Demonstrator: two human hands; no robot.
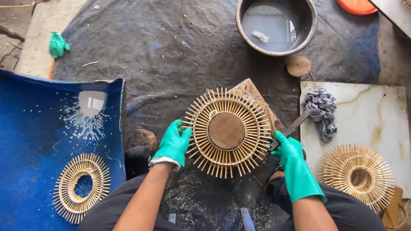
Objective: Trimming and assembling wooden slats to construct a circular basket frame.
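left hand (173,144): fingers grasped rim of bamboo ring (227,131)
right hand (291,152): fingers clenched on knife (293,126), blade at ring's edge
ring: lay on board (250,90)

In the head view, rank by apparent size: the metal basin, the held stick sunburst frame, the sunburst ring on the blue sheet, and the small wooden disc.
1-2. Held sunburst frame and metal basin: look about alike, and the basin is cropped, so unranked.
3. Sunburst ring on the blue sheet.
4. Small wooden disc, clearly smallest.
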